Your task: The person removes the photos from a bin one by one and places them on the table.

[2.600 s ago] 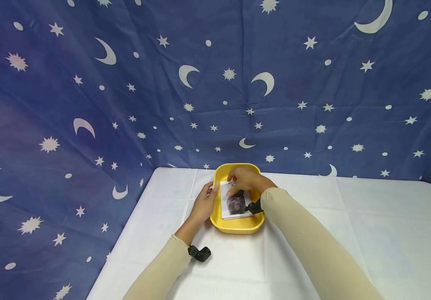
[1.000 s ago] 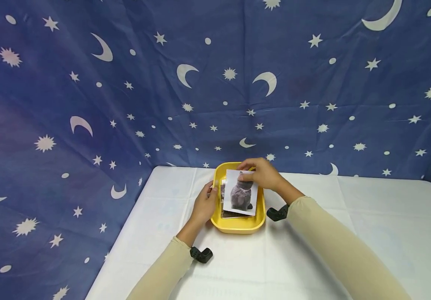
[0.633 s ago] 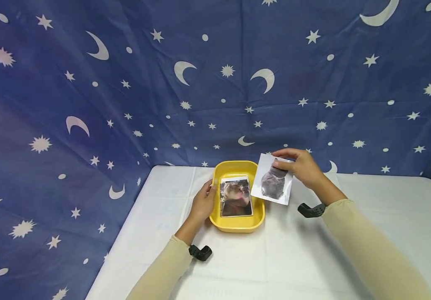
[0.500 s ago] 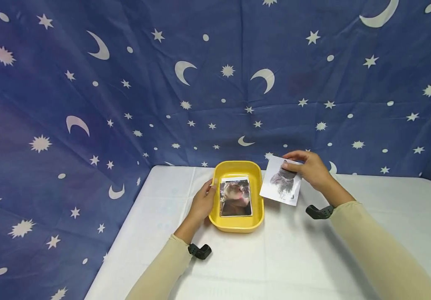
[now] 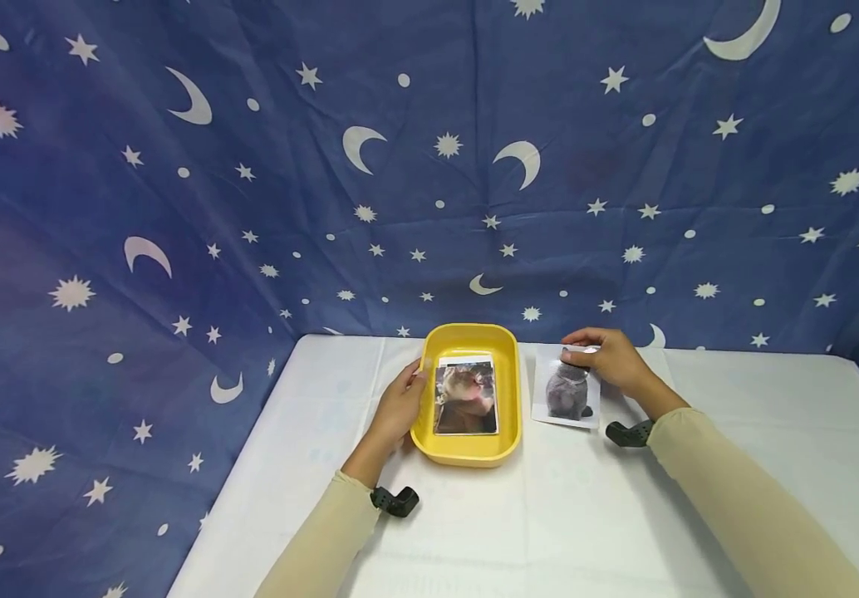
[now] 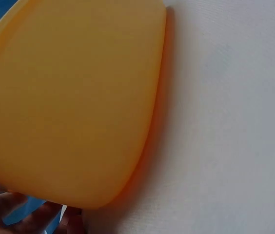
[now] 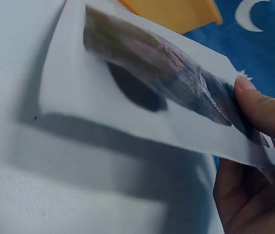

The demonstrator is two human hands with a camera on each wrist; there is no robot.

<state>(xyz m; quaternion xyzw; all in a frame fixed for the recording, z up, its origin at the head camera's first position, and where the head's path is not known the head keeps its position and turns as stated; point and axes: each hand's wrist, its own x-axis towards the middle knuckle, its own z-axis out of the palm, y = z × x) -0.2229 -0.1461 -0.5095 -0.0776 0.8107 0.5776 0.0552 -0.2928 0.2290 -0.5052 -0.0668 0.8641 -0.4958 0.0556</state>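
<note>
My right hand (image 5: 619, 363) pinches the top right part of a square photo print (image 5: 567, 397) of a grey cat, thumb on the picture and fingers behind. In the right wrist view the print (image 7: 142, 73) is tilted, its shadow falling on the cloth. A yellow plastic tray (image 5: 467, 453) stands left of it. At the tray's left rim my left hand (image 5: 395, 409) grips the wall; in the left wrist view its fingers (image 6: 35, 219) show at the wall's lower edge. Inside the tray lies a stack of prints, topped by a brownish animal photo (image 5: 467, 400).
White cloth covers the table (image 5: 549, 523). Behind and to the left hangs a blue curtain (image 5: 370, 174) with moons and stars. A black wrist device (image 5: 395, 502) sits on the left wrist, and another black device (image 5: 629, 433) on the right.
My right hand has lifted the cat print out of the tray, carried it right and lowered it close to the table. The brownish photo beneath is uncovered. My left hand stays at the rim.
</note>
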